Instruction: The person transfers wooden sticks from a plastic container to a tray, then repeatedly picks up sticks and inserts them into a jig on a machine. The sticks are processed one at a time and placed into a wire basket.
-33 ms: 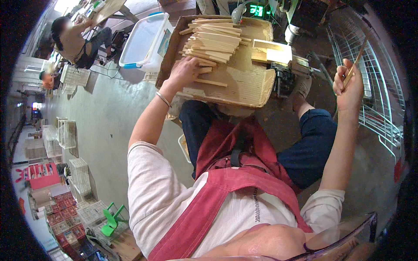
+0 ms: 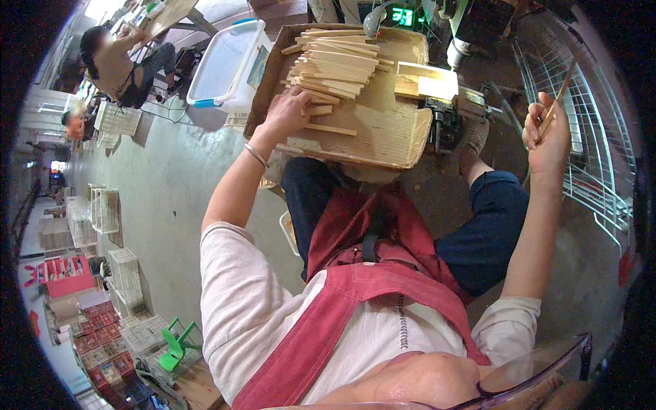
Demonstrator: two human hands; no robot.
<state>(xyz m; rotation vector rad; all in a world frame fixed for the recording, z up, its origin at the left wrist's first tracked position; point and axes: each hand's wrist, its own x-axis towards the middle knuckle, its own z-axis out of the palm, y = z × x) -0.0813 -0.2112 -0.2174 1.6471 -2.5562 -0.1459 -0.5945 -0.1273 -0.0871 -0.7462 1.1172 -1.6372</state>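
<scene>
My right hand [image 2: 548,133] is raised at the right beside the wire racks, its fingers closed round a thin wooden strip [image 2: 562,91] that points up and away. At the near left side of a shallow cardboard box, my left hand [image 2: 288,111] reaches into a heap of pale wooden strips [image 2: 335,65]. Its fingers curl over the ends of the nearest strips; their exact grip is partly hidden. A single loose strip [image 2: 332,130] lies in the box just nearer to me than the heap.
The cardboard box [image 2: 389,147] stands before my knees, with a lit machine part [image 2: 437,87] at its right edge. Wire racks [image 2: 581,116] rise at far right. A lidded clear plastic bin [image 2: 225,65] stands left of the box. Two people [image 2: 119,65] sit farther left.
My left hand has shifted very slightly to the left at the heap of strips. My right hand and its strip have not visibly moved.
</scene>
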